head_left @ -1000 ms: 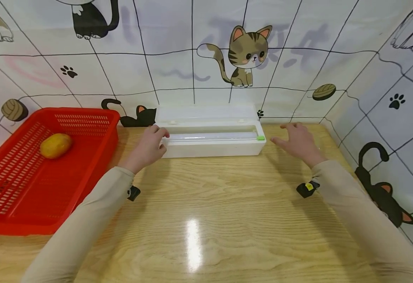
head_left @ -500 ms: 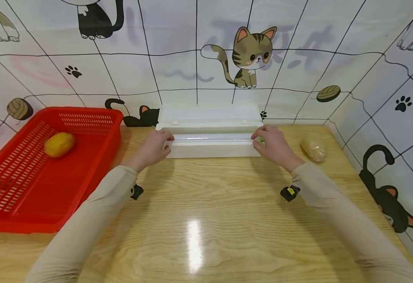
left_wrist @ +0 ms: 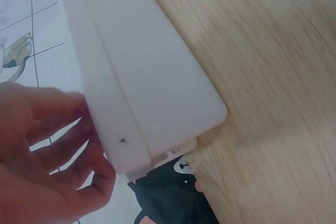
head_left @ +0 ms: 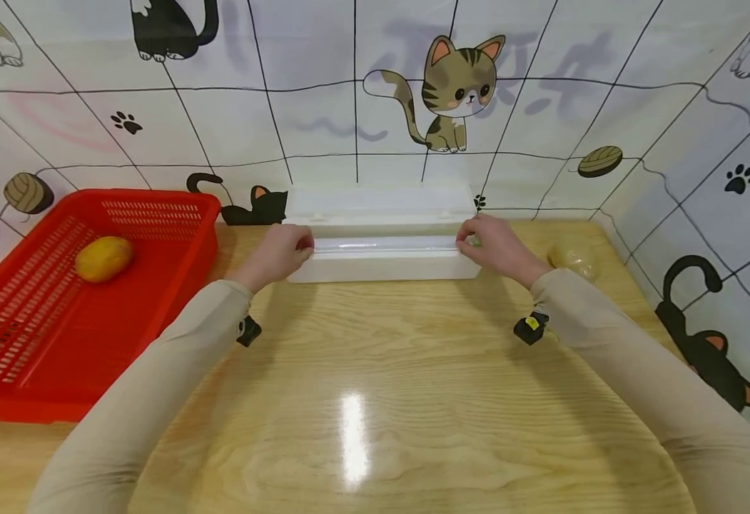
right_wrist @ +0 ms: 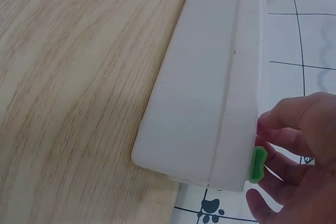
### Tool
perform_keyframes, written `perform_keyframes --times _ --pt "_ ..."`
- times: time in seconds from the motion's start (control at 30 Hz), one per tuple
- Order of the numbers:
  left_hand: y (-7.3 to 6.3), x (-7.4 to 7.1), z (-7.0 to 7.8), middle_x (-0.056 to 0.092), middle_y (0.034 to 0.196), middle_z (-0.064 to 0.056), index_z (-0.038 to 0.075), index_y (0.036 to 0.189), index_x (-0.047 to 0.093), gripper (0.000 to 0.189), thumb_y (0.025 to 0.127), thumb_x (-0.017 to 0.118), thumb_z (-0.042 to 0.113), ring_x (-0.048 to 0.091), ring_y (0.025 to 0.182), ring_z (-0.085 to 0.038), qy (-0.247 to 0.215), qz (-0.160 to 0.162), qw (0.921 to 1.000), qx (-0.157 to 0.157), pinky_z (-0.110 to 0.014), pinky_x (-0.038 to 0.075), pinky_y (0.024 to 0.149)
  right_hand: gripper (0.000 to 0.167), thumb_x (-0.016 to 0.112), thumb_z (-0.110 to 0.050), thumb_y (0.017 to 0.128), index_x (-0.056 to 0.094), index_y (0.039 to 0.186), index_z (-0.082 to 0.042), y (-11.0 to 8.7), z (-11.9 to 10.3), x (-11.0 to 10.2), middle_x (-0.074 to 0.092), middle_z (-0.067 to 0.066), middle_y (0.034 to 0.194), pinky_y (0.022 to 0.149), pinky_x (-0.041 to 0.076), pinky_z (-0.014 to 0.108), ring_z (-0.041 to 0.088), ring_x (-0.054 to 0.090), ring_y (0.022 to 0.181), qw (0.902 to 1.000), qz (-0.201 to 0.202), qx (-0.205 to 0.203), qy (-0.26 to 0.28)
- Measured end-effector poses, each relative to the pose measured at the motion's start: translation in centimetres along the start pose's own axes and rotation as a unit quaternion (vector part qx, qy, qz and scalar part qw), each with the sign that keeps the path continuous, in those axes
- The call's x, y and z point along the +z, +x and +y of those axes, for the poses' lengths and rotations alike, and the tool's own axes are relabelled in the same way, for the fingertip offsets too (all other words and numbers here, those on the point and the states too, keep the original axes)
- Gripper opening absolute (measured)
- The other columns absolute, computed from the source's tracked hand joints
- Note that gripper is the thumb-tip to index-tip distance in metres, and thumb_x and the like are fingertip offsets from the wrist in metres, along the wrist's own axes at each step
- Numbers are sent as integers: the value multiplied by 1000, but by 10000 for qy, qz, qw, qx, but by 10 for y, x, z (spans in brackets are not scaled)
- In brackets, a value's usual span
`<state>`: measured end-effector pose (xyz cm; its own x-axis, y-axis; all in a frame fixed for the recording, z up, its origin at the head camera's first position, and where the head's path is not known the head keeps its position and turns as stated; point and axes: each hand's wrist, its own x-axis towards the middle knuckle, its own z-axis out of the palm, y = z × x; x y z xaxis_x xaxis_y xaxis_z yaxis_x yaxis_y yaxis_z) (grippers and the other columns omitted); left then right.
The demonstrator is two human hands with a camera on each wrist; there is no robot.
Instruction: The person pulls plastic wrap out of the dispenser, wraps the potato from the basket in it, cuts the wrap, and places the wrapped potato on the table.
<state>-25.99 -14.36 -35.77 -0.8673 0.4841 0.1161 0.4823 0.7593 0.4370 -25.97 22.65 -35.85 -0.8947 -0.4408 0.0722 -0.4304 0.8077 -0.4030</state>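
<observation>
Head view: clear film point(head_left: 384, 244) stretched along the open top of a long white box point(head_left: 384, 269), set toward the back of the tabletop point(head_left: 413, 357), with the lid point(head_left: 387, 203) tipped up behind. Apparently pinched at both ends: left hand point(head_left: 277, 253) curled at the left end of the box, right hand point(head_left: 497, 246) curled at the right end, just beside a small green piece point(right_wrist: 258, 164), well apart from each other. Cannot tell the exact hold from either wrist view, with the tips partly behind the box edge. Looks like the step of taking up the loose edge of the film, before drawing out any length. Calls next, most likely, for a level pull toward the body with both hands together, keeping the edge taut; could wrinkle or tear with an uneven tug. Farther right, a pale wrapped lump point(head_left: 570, 255), partly hidden by the right sleeve point(head_left: 625, 350). Over to the left, a red basket point(head_left: 92, 328) with one yellow fruit point(head_left: 103, 259) inside, perhaps next for wrapping.
</observation>
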Motion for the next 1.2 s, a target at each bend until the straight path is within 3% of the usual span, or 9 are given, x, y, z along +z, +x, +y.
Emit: perform_keyframes --times 0.27,0.57,0.7,0.8,0.9,1.03,1.2 --pt "-2 -3 -5 59 74 -14 -7 88 63 10 92 56 0 50 67 -27 -190 367 9985 -362 -36 41 64 15 62 -13 93 64 96 1 7 2 2 60 20 102 88 42 51 37 54 100 9986 -337 188 358" --pt "3 -2 -11 56 74 -13 -5 91 60 12 95 53 3 49 69 -28 -316 378 9963 -701 -36 40 65 17 59 -15 95 66 97 0 14 2 4 62 19 105 89 41 50 35 54 102 9984 -232 264 446" --pt "4 1 -12 55 78 -14 -5 93 57 14 98 49 4 50 73 -29 -421 216 9947 -916 -36 41 67 24 59 -23 96 65 93 -1 15 0 8 63 16 98 78 45 44 30 56 88 9977 -283 438 433" --pt "5 4 -14 55 80 -15 -7 92 55 14 98 46 3 50 74 -30 -418 298 9939 -980 -37 42 68 31 63 -35 93 62 87 -4 18 -2 11 61 10 89 66 42 37 23 52 74 9972 -339 574 353" --pt "5 5 -19 55 79 -17 -8 91 54 14 98 46 1 50 72 -31 -357 494 9935 -958 -39 42 68 36 67 -40 90 58 83 -6 23 -4 12 57 6 81 71 38 40 21 47 68 9967 -370 663 288" --pt "6 4 -24 55 79 -16 -8 91 54 14 99 46 0 49 72 -31 -363 556 9938 -886 -39 42 67 29 69 -32 90 55 82 -7 30 -5 10 55 4 75 77 33 48 22 47 68 9973 -388 606 121" --pt "7 0 -21 50 77 -13 -5 92 53 17 101 48 9 47 71 -28 -598 289 9932 -953 -36 39 65 15 66 -13 91 56 88 -3 32 2 0 60 9 83 76 41 42 25 53 77 9981 -563 226 128"
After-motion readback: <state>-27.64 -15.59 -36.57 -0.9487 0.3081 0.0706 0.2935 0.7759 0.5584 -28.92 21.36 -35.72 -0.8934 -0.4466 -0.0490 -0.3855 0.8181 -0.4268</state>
